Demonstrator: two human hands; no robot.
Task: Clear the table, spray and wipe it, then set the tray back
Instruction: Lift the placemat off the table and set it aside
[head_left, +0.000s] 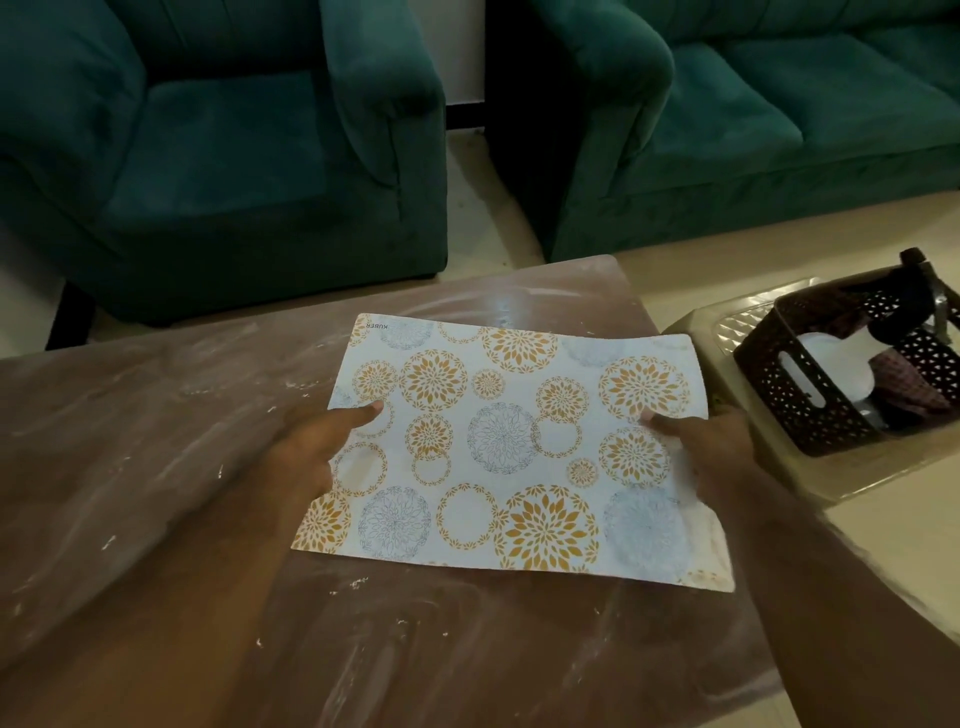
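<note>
Placemat (511, 452), white with orange floral rings, sits near the table's (156, 467) right edge, pinched at its sides by left hand (311, 447) and right hand (711, 452).

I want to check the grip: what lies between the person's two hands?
In the head view, the white floral placemat spans the stretch between left hand and right hand, both pinching its side edges.

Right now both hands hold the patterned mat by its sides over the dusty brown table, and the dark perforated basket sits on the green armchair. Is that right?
Not quite. The head view shows the dark perforated basket on a beige stool right of the table, not on the armchair. The left hand and right hand do hold the patterned mat by its sides.
</note>
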